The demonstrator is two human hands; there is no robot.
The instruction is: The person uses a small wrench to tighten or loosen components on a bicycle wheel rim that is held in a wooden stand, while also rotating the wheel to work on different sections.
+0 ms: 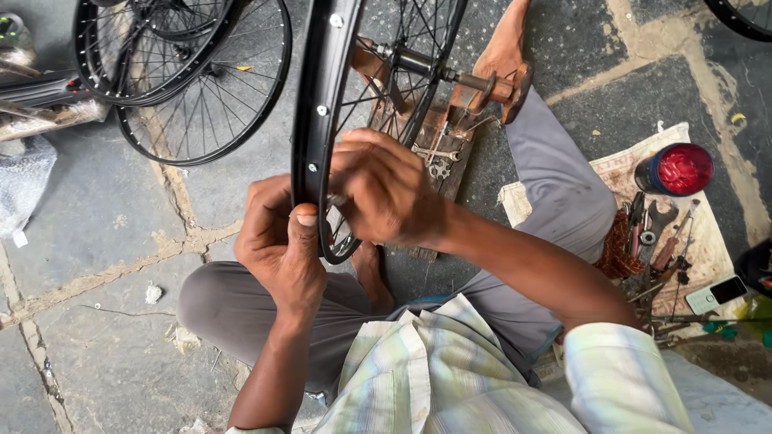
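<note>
A black bicycle wheel rim (315, 96) with thin spokes stands upright on a wooden truing stand (450, 112) in front of me. My left hand (277, 241) grips the near edge of the rim, thumb pressed on its outer face. My right hand (384, 189) is closed around something small at the spokes just inside the rim; what it holds is hidden by the fingers. I sit on the floor with grey trousers (555, 177) and legs spread either side of the stand.
Two more black spoked wheels (201, 80) lie on the stone floor at the upper left. At the right, a cloth (708, 241) carries wrenches, screwdrivers, a red-filled tin (675, 169) and a phone (716, 293).
</note>
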